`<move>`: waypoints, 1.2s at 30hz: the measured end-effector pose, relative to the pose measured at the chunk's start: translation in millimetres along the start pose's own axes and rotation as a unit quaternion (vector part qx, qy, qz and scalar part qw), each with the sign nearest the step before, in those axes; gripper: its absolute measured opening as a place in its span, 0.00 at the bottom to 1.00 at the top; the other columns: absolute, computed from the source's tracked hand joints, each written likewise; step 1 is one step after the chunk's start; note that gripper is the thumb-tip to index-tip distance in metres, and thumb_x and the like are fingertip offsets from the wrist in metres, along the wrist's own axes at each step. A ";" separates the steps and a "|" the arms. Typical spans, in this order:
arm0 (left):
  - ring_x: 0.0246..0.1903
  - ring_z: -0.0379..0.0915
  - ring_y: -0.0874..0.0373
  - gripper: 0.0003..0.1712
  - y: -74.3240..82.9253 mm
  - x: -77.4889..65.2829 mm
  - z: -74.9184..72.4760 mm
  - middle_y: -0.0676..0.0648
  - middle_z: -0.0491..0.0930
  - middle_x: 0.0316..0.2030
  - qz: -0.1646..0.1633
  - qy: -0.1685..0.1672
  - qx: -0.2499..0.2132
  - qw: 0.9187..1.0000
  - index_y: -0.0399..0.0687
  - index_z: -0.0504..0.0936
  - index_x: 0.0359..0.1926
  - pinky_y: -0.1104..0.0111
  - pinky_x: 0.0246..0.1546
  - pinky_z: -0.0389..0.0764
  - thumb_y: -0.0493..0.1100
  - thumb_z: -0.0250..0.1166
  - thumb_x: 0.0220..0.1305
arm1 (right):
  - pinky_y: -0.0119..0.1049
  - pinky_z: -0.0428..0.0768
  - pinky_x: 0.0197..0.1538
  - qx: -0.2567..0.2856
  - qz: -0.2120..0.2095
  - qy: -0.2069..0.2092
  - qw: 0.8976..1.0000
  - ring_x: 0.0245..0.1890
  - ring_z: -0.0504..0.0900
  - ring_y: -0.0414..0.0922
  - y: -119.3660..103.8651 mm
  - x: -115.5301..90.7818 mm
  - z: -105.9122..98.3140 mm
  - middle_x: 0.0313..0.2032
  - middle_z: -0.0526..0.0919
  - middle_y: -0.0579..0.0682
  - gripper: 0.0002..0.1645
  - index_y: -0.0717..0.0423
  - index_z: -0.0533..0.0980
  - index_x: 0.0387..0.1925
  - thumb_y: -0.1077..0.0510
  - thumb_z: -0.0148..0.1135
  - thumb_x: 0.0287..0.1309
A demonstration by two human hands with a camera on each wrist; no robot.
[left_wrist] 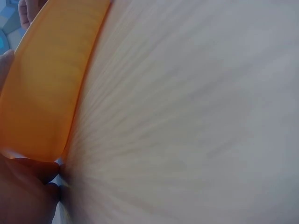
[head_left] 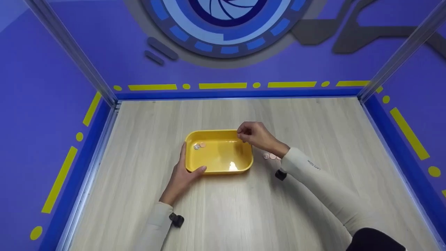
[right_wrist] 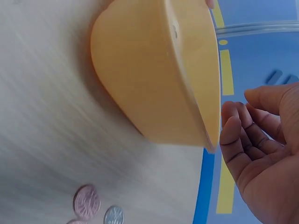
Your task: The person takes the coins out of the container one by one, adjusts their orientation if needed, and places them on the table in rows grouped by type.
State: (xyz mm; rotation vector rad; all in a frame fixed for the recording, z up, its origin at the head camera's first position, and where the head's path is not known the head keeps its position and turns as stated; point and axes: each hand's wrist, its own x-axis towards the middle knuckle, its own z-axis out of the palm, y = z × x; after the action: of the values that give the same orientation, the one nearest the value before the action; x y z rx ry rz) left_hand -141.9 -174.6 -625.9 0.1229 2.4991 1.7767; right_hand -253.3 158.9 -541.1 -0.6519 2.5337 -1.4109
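A yellow rectangular tub [head_left: 218, 172] with rounded corners stands on the table. My left hand [head_left: 183, 174] grips its near left corner, thumb over the front rim and fingers along the left wall. In the left wrist view the tub's wall [left_wrist: 44, 88] fills the upper left. Inside the tub lie a silver coin [head_left: 197, 146] and a copper coin [head_left: 202, 145]. My right hand [head_left: 256, 134] hovers at the far right rim with fingers curled, thumb near the fingertips. I cannot tell whether it holds anything. Below its wrist, copper coins [right_wrist: 87, 201] and a silver coin [right_wrist: 114, 215] lie on the table.
The pale wood-grain table [head_left: 223, 209] is walled on three sides by blue panels [head_left: 223, 75] with yellow markings. Metal rails [head_left: 85, 184] run along the table's side edges. A small black camera [head_left: 176, 220] is strapped at each wrist.
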 end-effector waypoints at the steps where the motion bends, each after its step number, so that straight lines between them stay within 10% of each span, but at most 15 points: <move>1: 0.73 0.70 0.49 0.72 0.2 0.0 0.3 0.44 0.62 0.84 0.000 -0.001 -0.001 1.000 0.61 0.37 0.92 0.48 0.78 0.64 0.62 0.80 0.66 | 0.30 0.82 0.36 -0.001 -0.002 -0.004 1.000 0.32 0.84 0.49 -0.5 1.8 1.8 0.33 0.88 0.54 0.04 0.64 0.86 0.45 0.66 0.70 0.72; 36: 0.68 0.74 0.51 0.71 -1.6 -0.1 0.2 0.44 0.67 0.81 -0.014 -0.004 -0.005 1.000 0.68 0.38 0.91 0.48 0.73 0.69 0.62 0.80 0.66 | 0.36 0.85 0.44 -0.117 -0.024 -0.173 0.978 0.38 0.84 0.44 -19.9 55.6 58.1 0.43 0.90 0.54 0.13 0.66 0.86 0.54 0.63 0.68 0.74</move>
State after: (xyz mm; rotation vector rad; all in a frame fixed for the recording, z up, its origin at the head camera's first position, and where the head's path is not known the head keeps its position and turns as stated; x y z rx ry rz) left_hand -141.8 -174.9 -627.5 0.0932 2.4737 1.7747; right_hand -276.7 80.2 -552.1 -0.9153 2.4297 -0.9198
